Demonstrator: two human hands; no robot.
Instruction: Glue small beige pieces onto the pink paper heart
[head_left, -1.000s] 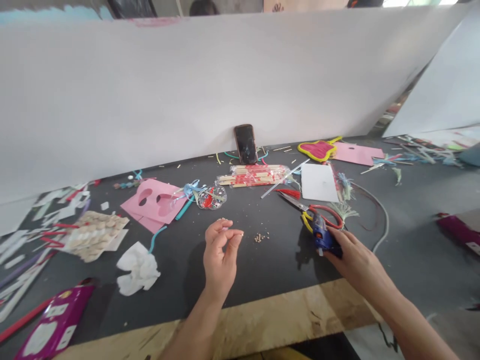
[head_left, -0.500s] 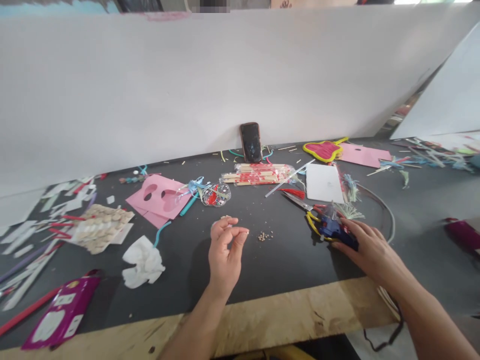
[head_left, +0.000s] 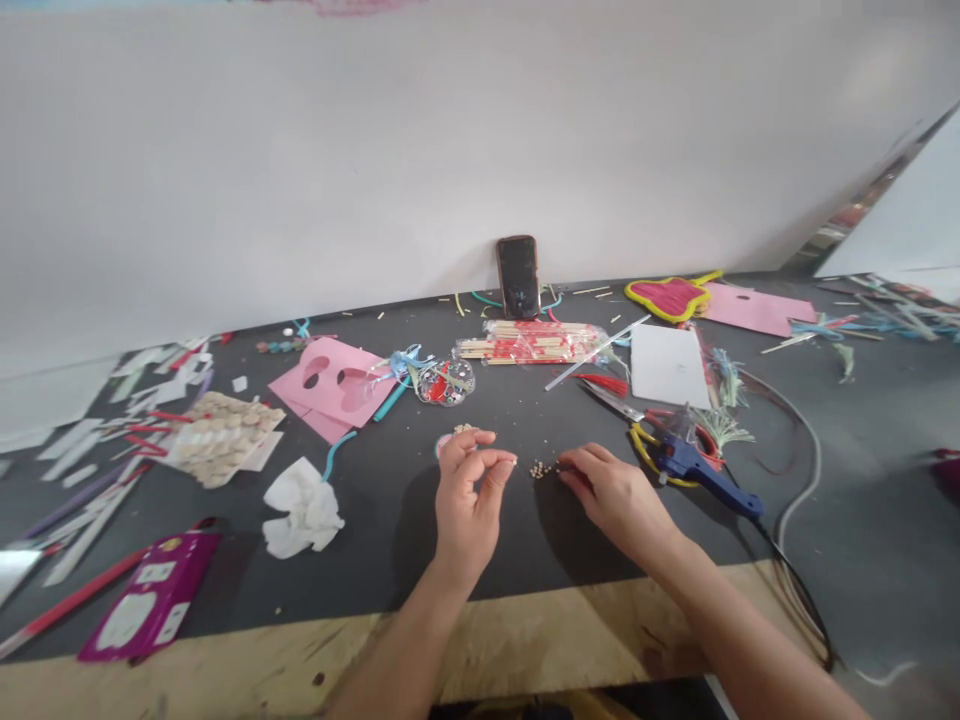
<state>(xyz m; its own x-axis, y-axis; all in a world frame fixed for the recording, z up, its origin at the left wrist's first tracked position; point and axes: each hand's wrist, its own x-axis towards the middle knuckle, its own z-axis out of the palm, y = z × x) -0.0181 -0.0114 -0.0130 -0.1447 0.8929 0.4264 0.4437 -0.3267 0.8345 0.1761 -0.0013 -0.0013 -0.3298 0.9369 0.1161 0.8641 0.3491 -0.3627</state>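
My left hand (head_left: 471,500) is raised over the middle of the dark table, thumb and index finger pinched on a tiny pale bead (head_left: 514,461). Behind its curled fingers shows part of a small round pinkish piece (head_left: 443,444) topped with beige beads (head_left: 466,428); whether the hand grips this piece is hidden. My right hand (head_left: 611,495) is low at the right edge of a small heap of beige beads (head_left: 539,469). Its fingertips are pressed together, and what lies between them is too small to see. The blue glue gun (head_left: 701,474) rests right of that hand, apart from it.
Beside the glue gun lie scissors (head_left: 619,402) and a cable (head_left: 806,485). Wrapped sticks (head_left: 536,343) and a leaning phone (head_left: 518,277) are farther back. Left are pink cut-out card (head_left: 330,385), crumpled tissue (head_left: 304,508) and a purple packet (head_left: 154,598). A white board (head_left: 450,150) stands behind.
My right hand has let go of the glue gun and moved left to the bead heap, its fingers closing. My left hand keeps its pinch. The view has shifted slightly.
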